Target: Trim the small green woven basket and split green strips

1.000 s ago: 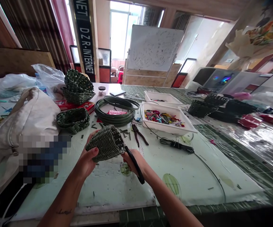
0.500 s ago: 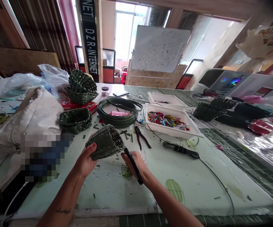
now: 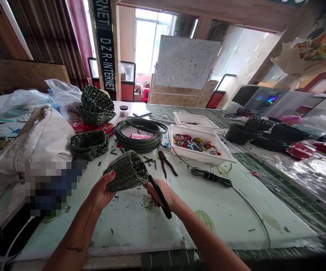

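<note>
"D.Z.R-INTERNET" is read in white letters down a black banner [image 3: 105, 49] at far centre-left; above it only "NET" is caught. Marks on the whiteboard [image 3: 185, 62] to its right are too faint to be read. A tattoo on the left forearm is illegible too.

A small green woven basket [image 3: 126, 174] is held tipped on its side above the near centre of the white table mat [image 3: 129, 229]. It is gripped by the left hand [image 3: 100, 192], fingers curled round its near-left wall. A black-handled cutter [image 3: 160, 197] is clasped in the right hand [image 3: 164, 192], fingers closed round the handles. Its tip is set at the basket's right edge and partly hidden by it, so blade state cannot be told.

Cut green scraps [image 3: 148, 160] are scattered just beyond the basket, with pliers [image 3: 166, 162] to their right. A coil of green strip [image 3: 138, 134] is seen farther back. A white tray [image 3: 205, 157] of coloured bits sits right of the coil, with a second tray [image 3: 208, 121] behind it. A black cable [image 3: 212, 177] lies near the first tray. A loose basket [image 3: 89, 143] and stacked baskets [image 3: 95, 105] are at left, beside a canvas bag [image 3: 38, 139].
</note>
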Action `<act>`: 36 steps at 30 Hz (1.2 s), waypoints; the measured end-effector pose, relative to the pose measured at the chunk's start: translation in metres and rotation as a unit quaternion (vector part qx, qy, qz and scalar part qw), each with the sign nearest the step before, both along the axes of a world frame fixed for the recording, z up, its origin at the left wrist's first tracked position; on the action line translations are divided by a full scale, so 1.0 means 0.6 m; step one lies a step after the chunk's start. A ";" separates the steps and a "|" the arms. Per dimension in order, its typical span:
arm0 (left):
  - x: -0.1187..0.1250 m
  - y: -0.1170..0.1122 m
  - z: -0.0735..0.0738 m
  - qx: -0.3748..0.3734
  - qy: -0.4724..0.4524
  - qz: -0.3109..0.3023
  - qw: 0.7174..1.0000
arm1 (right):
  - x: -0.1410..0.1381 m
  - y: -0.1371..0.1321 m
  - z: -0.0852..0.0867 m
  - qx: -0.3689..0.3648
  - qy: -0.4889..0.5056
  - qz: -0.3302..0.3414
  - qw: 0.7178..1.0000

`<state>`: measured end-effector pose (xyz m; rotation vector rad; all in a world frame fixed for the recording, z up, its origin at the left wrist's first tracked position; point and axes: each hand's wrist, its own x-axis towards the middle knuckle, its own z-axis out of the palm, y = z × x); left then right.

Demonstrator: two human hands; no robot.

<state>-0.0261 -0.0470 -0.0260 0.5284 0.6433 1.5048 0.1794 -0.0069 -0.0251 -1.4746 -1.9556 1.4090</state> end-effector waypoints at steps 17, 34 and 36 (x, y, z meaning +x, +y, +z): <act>-0.013 0.015 -0.008 -0.071 -0.017 0.032 0.997 | -0.008 0.012 -0.019 -0.038 0.034 -0.016 0.999; -0.015 0.025 -0.020 -0.030 -0.112 -0.061 0.991 | 0.030 -0.008 0.004 -0.075 0.116 0.014 0.990; -0.014 0.027 -0.023 -0.031 -0.122 -0.076 0.989 | 0.052 -0.021 0.002 -0.065 0.111 0.009 0.992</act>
